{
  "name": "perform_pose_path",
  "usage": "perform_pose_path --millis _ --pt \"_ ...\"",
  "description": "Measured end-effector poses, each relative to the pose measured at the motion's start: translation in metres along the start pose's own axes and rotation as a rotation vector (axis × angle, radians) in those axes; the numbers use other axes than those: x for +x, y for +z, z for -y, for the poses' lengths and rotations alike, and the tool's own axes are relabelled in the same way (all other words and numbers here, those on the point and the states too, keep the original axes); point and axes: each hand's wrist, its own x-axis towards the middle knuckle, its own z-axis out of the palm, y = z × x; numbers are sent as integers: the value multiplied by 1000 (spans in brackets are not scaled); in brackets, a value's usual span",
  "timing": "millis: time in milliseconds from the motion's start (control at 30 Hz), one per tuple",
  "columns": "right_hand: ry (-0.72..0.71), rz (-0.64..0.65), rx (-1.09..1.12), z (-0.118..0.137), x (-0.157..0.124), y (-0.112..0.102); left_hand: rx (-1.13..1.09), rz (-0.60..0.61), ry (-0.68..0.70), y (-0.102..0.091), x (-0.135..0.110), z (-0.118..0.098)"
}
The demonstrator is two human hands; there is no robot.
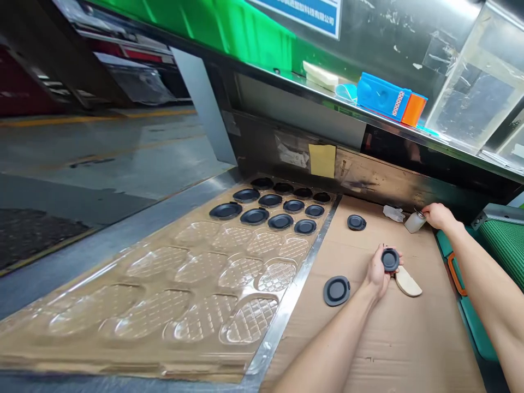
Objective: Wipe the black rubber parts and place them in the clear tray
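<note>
My left hand point(377, 275) is closed around a round black plastic part point(390, 260), its dished face turned up. Just beside those fingers, on the cardboard point(368, 349), lies a cream half-round pad point(408, 283). Farther back, my right hand point(439, 216) has its fingers closed at the top of a small whitish bottle point(415, 221), which leans a little. Two more black parts rest on the cardboard: one point(337, 290) left of my left forearm, another point(356, 222) toward the back. A crumpled white tissue point(393, 213) sits left of the bottle.
A clear moulded tray point(164, 295) spreads over the left, with several black parts point(280, 221) in its far pockets. A metal strip divides it from the cardboard. Above runs a shelf with a blue-and-orange box point(388, 98). A green crate point(477, 322) and green mesh belt point(505, 240) stand right.
</note>
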Motion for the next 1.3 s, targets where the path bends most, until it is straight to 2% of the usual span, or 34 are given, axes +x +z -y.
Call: perform_pose_path --millis 233,367,400,467,567,633,733,867,967,1033,1167,1300 --pt "29 3 43 -5 2 -8 -74 21 -42 -1 0 -4" --pt "28 -269 298 9 -28 -9 -130 21 -52 -3 3 -8" --pt "1 -328 404 17 -42 -6 -150 20 -53 -3 4 -9" --pt "-68 -361 621 38 -77 6 -182 18 -58 -4 6 -10" --pt "-93 -305 857 69 -130 33 -191 26 -67 -5 8 -10" --pt "-97 -282 937 83 -154 52 -190 22 -58 -5 9 -10" --pt "-88 -297 932 92 -169 69 -186 4 -42 -5 9 -10" --pt "-130 -323 855 96 -170 73 -117 19 -90 -3 6 -5" --pt "-229 -352 763 99 -171 73 12 65 -86 -2 3 4" --pt "-253 -349 694 100 -171 75 153 65 -3 -5 3 9" --pt "-275 -321 586 95 -172 80 602 -6 172 -15 2 9" --pt "-310 -287 507 89 -173 83 1010 -14 213 -21 0 -1"
